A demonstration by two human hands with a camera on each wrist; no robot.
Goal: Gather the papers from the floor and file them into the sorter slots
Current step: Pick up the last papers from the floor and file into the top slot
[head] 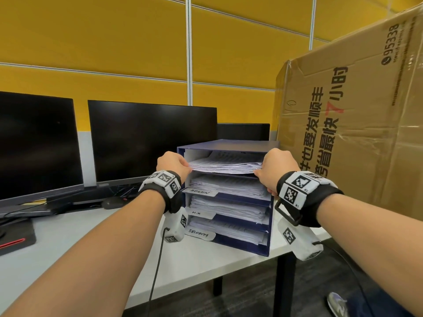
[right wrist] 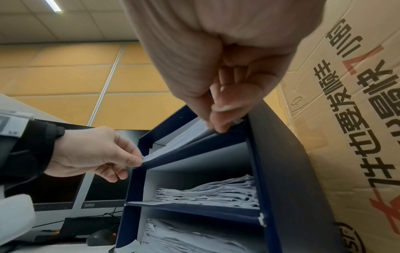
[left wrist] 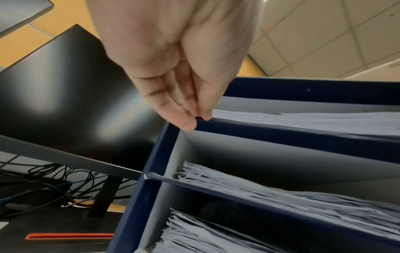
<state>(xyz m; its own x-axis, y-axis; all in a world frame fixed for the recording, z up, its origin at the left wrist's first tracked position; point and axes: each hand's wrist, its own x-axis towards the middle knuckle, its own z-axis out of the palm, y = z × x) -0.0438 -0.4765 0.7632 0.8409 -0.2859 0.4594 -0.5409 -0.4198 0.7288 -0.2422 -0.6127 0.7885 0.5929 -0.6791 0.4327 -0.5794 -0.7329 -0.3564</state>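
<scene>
A dark blue paper sorter (head: 229, 144) stands on the white desk (head: 68, 248), with all its slots holding white sheets. A stack of papers (head: 225, 167) lies in the top slot, its front edge sticking out. My left hand (head: 174, 164) pinches the stack's front left corner, and my right hand (head: 277, 168) pinches its front right corner. In the left wrist view the thumb and fingers of the left hand (left wrist: 190, 118) close at the corner where the stack (left wrist: 303, 121) meets the shelf. The right wrist view shows the right hand (right wrist: 218, 123) gripping the stack (right wrist: 186, 135) beside the sorter's wall (right wrist: 281, 171).
A tall cardboard box (head: 357, 133) stands right beside the sorter. Two dark monitors (head: 151, 138) (head: 36, 145) and a mouse (head: 113, 203) sit to the left. Handwritten labels (head: 200, 192) mark the lower slots. The desk's edge runs close below, with a shoe (head: 337, 304) on the dark floor.
</scene>
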